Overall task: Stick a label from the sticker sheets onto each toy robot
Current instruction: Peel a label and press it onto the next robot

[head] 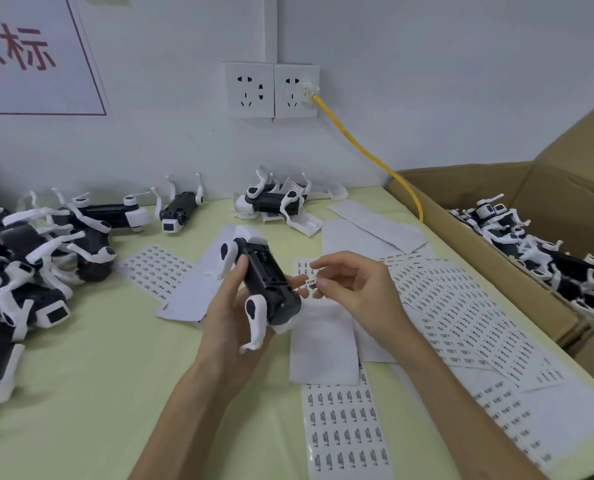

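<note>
The pale green bench point(81, 375) has a cardboard box point(496, 188) at its right and sticker sheets point(462, 306) spread beside it. Over the middle, the left hand point(226, 306) has its grip closed around a black-and-white toy robot point(264, 275); the right hand point(354, 285) pinches a small label point(311, 282) just beside it

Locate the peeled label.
Head view, centre: the label is pinched by the right hand, just right of the toy robot the left hand grips.

Red "标" on wall sign point(29, 84), sticker sheets point(462, 306) unreadable
</note>
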`<action>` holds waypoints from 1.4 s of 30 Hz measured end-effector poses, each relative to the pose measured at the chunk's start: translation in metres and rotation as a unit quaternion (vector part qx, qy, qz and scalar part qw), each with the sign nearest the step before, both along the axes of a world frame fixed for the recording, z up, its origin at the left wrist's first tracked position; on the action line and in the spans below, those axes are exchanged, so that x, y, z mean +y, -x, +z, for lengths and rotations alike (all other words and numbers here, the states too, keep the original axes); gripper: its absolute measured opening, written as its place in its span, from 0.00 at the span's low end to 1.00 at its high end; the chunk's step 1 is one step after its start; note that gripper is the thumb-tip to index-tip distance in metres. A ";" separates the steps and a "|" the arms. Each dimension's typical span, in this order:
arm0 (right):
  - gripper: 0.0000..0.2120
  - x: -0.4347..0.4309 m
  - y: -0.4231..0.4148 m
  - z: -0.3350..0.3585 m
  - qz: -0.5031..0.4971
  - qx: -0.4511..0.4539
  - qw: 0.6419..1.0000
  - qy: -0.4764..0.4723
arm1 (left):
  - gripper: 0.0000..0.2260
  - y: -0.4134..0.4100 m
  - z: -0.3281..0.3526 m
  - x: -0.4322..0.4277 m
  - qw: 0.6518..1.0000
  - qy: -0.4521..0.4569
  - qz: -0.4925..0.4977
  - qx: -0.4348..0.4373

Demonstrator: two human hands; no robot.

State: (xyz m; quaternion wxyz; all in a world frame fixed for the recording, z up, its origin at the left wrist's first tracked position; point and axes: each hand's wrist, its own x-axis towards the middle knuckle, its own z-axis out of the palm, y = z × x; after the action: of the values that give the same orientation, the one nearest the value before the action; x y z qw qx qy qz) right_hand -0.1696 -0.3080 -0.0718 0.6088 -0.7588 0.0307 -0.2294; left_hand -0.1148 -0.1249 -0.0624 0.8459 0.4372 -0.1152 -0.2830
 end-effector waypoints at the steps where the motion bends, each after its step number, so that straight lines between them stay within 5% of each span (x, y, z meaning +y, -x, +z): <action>1: 0.15 0.000 0.000 0.000 0.009 0.002 1.000 0.006 | 0.39 0.001 0.000 0.000 1.000 0.005 -0.002 0.000; 7: 0.18 0.002 -0.001 -0.006 -0.017 0.009 0.993 0.120 | 0.11 0.005 0.004 -0.005 0.999 -0.040 0.010 -0.007; 14: 0.17 0.005 -0.002 -0.009 -0.082 0.002 0.987 0.136 | 0.12 0.007 0.000 -0.010 0.999 -0.029 0.010 -0.015; 23: 0.07 0.010 -0.006 -0.014 -0.152 0.055 0.986 0.043 | 0.12 0.010 -0.007 -0.015 0.999 0.006 0.012 0.031; 27: 0.05 0.010 -0.008 -0.012 -0.103 0.072 0.992 -0.012 | 0.31 0.009 -0.011 -0.013 0.996 0.046 0.017 0.074; 31: 0.06 0.011 -0.007 -0.011 -0.097 0.071 0.991 -0.056 | 0.13 0.014 -0.009 -0.018 0.997 0.039 0.023 0.066; 42: 0.05 0.016 -0.004 -0.011 -0.185 0.001 0.980 0.068 | 0.13 0.013 -0.018 -0.022 0.998 0.049 0.009 0.037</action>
State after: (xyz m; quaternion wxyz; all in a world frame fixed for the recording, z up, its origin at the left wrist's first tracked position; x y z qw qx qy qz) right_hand -0.1652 -0.2918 -0.0827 0.5032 -0.7797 0.1551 -0.3387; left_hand -0.1282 -0.1465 -0.0807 0.8722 0.3856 -0.0933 -0.2860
